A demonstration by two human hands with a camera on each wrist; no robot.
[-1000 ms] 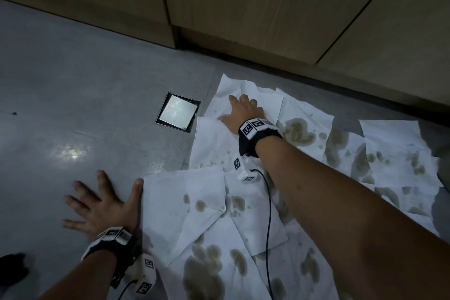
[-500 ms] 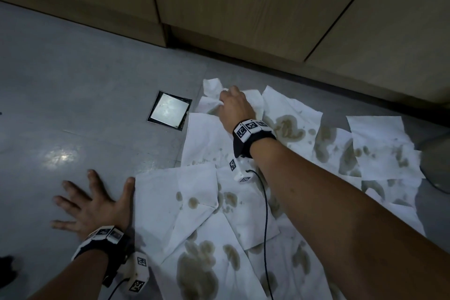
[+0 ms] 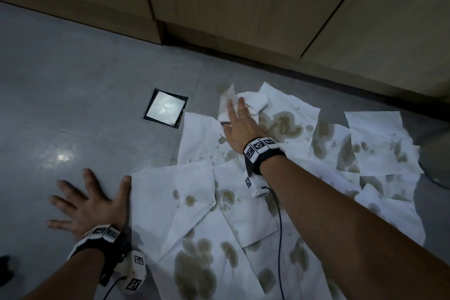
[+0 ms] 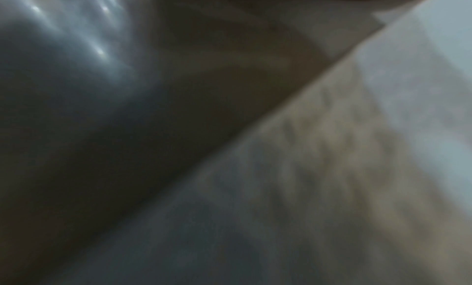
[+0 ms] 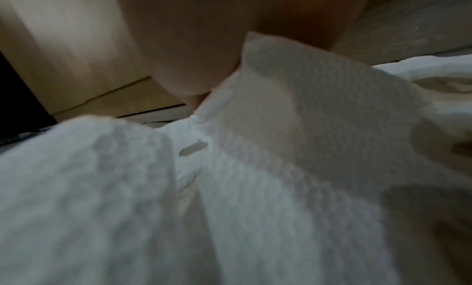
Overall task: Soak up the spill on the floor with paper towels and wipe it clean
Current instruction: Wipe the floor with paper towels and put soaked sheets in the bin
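Several white paper towels [image 3: 243, 214] lie overlapping on the grey floor, blotched with brown wet stains [image 3: 194, 268]. At their far edge my right hand [image 3: 237, 114] grips a bunched-up towel [image 3: 258, 103], which rises in folds on both sides of the fingers. A wet patch of spill [image 3: 222, 86] shows on the bare floor just beyond it. The right wrist view is filled by this crumpled towel [image 5: 281, 168] under the palm. My left hand [image 3: 90, 202] lies flat on the floor, fingers spread, its thumb at a towel's left edge. The left wrist view is a blur of floor and towel [image 4: 357, 148].
A square metal floor drain [image 3: 165, 111] sits just left of the towels. Wooden cabinet fronts [image 3: 243, 7] with a dark toe gap run along the far side. A grey rounded base [image 3: 438, 158] shows at the right edge. A black cable [image 3: 280, 226] hangs from my right wrist.
My right hand went from lying flat on the far towel to gathering it into a bunch and drawing it back and right, uncovering wet floor. The left hand stayed planted.
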